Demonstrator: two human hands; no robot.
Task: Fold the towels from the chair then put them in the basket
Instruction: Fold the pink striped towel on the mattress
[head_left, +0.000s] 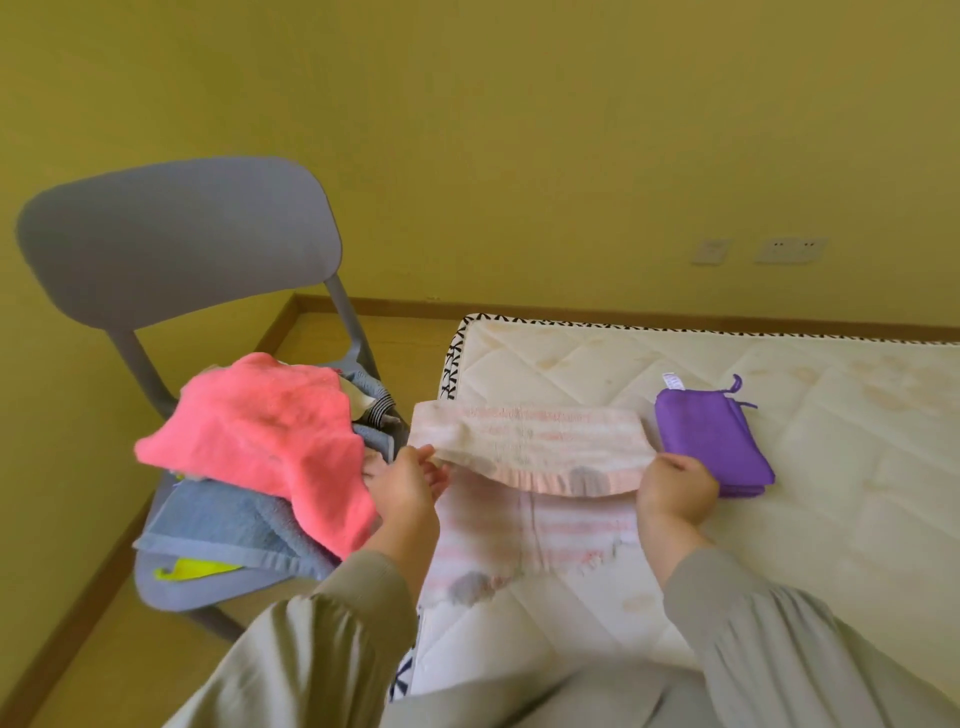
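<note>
Head: striped towel (524, 447) lengthwise left-right

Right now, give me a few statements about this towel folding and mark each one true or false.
1. The left hand and the right hand both pinch the striped towel. True.
2. A pink towel lies on the chair. True.
3. The purple towel hangs unfolded over the chair. False: it lies folded on the mattress.
4. A basket stands on the mattress. False: no basket is in view.
</note>
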